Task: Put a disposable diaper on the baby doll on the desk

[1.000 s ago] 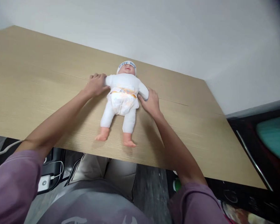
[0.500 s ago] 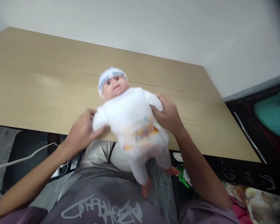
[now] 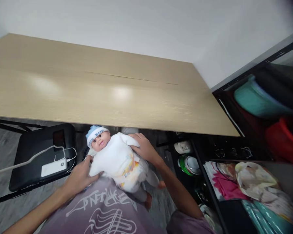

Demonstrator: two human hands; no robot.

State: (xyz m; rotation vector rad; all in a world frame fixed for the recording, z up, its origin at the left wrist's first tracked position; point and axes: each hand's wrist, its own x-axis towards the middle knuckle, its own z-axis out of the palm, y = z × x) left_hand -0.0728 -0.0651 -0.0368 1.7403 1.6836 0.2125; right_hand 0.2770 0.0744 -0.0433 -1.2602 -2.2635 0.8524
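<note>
A baby doll (image 3: 117, 156) in a white top, a printed diaper and a light blue cap lies face up against my lap, its head toward the table and its feet to the lower right. My left hand (image 3: 81, 174) grips the arm on the left side of the view, thumb on top. Around the doll's other arm my right hand (image 3: 145, 148) is closed. Both hands sit just below the front edge of the wooden table (image 3: 112, 100).
On the left, a black stool seat (image 3: 31, 152) carries a white power bank (image 3: 54, 167) with a cable. To the right, a dark shelf holds cans (image 3: 189, 165), pink cloth (image 3: 228, 187), plastic bags, a teal basin (image 3: 256, 97) and a red container (image 3: 286, 139).
The doll has come down and toward me, from over the table's front edge to my lap. Both hands moved with it, still holding its arms. My view has turned rightward.
</note>
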